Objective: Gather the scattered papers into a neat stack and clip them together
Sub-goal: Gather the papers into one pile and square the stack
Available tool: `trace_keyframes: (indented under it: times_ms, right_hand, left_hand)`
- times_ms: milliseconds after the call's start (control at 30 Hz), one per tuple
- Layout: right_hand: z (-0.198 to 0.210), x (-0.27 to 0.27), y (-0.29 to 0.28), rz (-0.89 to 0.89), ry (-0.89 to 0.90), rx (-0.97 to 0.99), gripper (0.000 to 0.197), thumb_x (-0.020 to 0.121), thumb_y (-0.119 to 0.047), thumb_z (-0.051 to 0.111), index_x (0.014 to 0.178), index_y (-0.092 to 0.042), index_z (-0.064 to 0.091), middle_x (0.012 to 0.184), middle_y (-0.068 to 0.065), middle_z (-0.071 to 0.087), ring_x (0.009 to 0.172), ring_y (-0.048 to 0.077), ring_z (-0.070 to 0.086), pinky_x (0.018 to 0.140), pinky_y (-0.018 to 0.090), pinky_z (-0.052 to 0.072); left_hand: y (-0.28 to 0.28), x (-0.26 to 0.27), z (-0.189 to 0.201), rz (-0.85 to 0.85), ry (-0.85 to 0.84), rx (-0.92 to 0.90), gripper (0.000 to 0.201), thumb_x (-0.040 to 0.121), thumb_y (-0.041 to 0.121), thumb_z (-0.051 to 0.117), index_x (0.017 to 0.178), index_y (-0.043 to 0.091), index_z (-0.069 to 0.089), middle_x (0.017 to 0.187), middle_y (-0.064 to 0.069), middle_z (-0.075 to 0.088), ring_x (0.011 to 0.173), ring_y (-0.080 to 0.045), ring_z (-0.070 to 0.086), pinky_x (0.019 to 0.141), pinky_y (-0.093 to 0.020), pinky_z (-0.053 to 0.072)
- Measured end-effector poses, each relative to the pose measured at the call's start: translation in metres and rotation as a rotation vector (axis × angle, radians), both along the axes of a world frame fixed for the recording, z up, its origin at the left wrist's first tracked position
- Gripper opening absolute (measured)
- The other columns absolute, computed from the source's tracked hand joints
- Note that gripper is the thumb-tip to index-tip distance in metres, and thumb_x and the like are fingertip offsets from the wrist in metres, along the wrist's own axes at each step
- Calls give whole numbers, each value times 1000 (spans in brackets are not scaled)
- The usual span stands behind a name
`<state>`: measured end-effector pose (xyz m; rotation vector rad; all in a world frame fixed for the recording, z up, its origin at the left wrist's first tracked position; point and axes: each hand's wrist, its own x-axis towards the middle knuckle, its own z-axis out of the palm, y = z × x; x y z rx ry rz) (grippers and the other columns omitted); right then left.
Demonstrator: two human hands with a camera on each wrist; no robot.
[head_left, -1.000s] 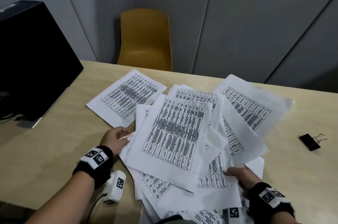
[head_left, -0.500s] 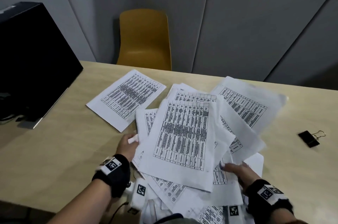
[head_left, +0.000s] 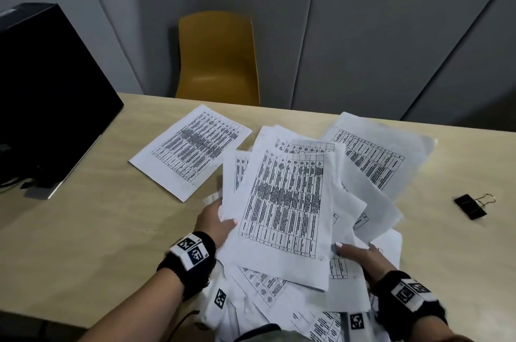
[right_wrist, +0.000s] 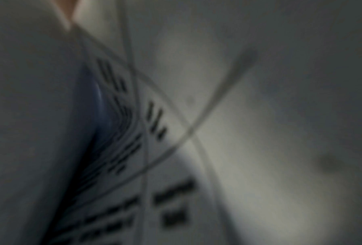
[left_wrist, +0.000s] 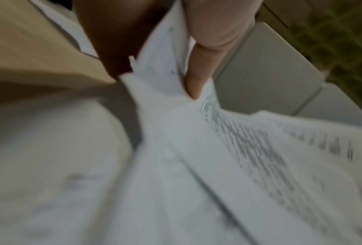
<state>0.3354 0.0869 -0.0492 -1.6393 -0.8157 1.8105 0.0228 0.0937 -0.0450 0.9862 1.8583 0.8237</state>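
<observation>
A loose pile of printed papers (head_left: pixel 284 202) lies fanned across the wooden table (head_left: pixel 83 230) in the head view. My left hand (head_left: pixel 216 223) grips the pile's left edge; in the left wrist view the thumb (left_wrist: pixel 198 73) pinches the papers (left_wrist: pixel 161 54) against the fingers. My right hand (head_left: pixel 360 255) reaches under the sheets at the pile's lower right, fingers partly hidden. One single sheet (head_left: pixel 192 149) lies apart to the left. A black binder clip (head_left: pixel 472 206) rests on the table at the right. The right wrist view shows only blurred papers (right_wrist: pixel 154 149).
A black monitor (head_left: pixel 47 96) stands at the table's left end. A yellow chair (head_left: pixel 217 59) sits behind the table against grey wall panels. More sheets hang over the table's near edge (head_left: pixel 265 308).
My left hand has slid right and taken hold of the pile's left edge. The sheets have been pushed closer together and lifted slightly; the right hand moved a little inward.
</observation>
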Motion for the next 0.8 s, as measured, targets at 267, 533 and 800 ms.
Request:
trace_keyframes:
  times_ms: [267, 533, 800]
  right_hand:
    - [-4, -6, 6, -82, 80, -38, 76, 22, -48, 90, 87, -11, 75, 92, 9, 75, 87, 28, 69, 91, 39, 49]
    - [1, -5, -5, -136, -128, 1, 29, 68, -10, 79, 90, -6, 61, 63, 3, 65, 57, 13, 61, 66, 21, 47]
    - [25, -2, -16, -216, -12, -118, 20, 85, -2, 58, 98, 13, 60, 47, 15, 65, 32, 20, 59, 32, 15, 41]
  left_hand:
    - [11, 8, 4, 60, -32, 33, 35, 79, -3, 62, 113, 8, 62, 102, -10, 67, 100, -29, 64, 94, -39, 50]
    - [35, -39, 4, 124, 218, 130, 41, 84, 32, 63, 120, 13, 58, 120, -10, 63, 113, -27, 57, 96, -34, 44]
    - [22, -70, -2, -434, 833, -344, 64, 95, 42, 34, 149, 20, 7, 159, -3, 8, 146, -30, 1, 115, -52, 13]
